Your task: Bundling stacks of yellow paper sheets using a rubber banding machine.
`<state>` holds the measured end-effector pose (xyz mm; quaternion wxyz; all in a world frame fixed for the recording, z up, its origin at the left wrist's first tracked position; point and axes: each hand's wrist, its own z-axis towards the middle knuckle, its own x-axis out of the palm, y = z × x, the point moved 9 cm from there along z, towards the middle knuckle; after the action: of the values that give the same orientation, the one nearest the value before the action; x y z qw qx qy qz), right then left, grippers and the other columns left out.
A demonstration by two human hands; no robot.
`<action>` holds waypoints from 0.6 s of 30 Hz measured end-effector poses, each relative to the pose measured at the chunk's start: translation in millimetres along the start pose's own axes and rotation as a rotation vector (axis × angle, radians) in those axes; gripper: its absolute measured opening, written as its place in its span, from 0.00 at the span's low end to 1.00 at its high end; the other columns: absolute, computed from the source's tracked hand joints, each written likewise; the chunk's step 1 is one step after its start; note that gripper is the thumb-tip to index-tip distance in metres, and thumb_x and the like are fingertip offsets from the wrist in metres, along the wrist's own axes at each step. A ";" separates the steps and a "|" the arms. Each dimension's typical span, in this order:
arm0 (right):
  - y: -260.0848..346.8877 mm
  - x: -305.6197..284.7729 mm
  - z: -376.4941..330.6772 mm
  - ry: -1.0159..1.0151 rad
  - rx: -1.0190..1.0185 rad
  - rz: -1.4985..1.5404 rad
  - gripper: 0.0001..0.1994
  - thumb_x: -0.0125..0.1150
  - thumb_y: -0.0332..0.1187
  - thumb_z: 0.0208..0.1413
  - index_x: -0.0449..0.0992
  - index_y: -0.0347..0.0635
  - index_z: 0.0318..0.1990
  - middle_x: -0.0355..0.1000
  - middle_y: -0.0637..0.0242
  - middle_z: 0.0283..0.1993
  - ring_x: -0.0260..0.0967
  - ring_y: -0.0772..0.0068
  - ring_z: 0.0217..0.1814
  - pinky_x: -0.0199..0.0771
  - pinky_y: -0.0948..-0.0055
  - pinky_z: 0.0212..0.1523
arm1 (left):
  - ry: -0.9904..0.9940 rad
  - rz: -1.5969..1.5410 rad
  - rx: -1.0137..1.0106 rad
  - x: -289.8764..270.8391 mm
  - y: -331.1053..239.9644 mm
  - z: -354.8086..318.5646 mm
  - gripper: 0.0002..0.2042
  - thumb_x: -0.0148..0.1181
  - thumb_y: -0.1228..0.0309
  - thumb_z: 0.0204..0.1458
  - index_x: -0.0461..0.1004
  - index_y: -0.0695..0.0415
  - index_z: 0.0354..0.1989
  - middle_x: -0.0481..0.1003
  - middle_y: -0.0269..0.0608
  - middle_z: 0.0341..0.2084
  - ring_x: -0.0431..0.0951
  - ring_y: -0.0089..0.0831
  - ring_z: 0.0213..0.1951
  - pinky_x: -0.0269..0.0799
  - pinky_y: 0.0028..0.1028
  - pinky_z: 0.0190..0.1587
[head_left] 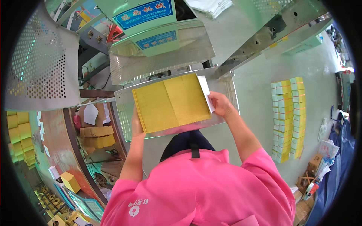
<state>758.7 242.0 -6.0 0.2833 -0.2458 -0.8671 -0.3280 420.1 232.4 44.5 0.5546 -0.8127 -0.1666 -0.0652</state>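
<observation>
A wide yellow block of what looks like stacked paper, finely lined, with a seam down its middle, lies over the metal tray of a machine. My left hand is against its left end, with the fingers mostly hidden by the block's edge. At the opposite end, a white sheet or card stands against the stack. My right hand presses on that white piece, thumb on top and the other fingers largely out of sight. Both hands hold the stack between them.
Beyond the tray is a shiny machine guard. A perforated metal panel stands at left, and a metal beam slants across the right. A brown workbench carries a yellow box. Strapped yellow-and-white bundles line the floor at right.
</observation>
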 end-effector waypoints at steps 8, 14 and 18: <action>16.9 5.7 -11.4 -0.205 -0.128 -0.394 0.15 0.47 0.26 0.52 0.74 0.34 0.46 0.74 0.63 0.36 0.73 0.68 0.34 0.74 0.68 0.36 | 0.193 -0.174 -0.120 19.4 -10.4 -5.1 0.25 0.42 0.54 0.65 0.60 0.56 0.64 0.66 0.38 0.58 0.67 0.31 0.58 0.63 0.32 0.59; 33.1 17.3 -34.9 -0.515 -0.413 -0.962 0.19 0.49 0.25 0.50 0.75 0.47 0.51 0.72 0.64 0.32 0.72 0.69 0.33 0.73 0.67 0.36 | 0.153 -0.168 -0.123 25.6 -13.8 -4.9 0.26 0.44 0.52 0.64 0.60 0.56 0.65 0.66 0.39 0.59 0.66 0.31 0.60 0.63 0.33 0.60; 34.5 17.8 -39.1 -0.528 -0.612 -1.125 0.20 0.51 0.25 0.50 0.76 0.53 0.50 0.73 0.60 0.37 0.73 0.59 0.38 0.73 0.64 0.42 | 0.134 -0.168 -0.151 24.8 -7.6 -2.7 0.27 0.45 0.51 0.63 0.61 0.57 0.63 0.67 0.39 0.58 0.68 0.32 0.59 0.64 0.32 0.59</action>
<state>780.0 241.5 44.8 -0.2326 0.1009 -0.7710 -0.5842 440.9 237.3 59.4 0.4942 -0.8291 -0.1914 -0.1781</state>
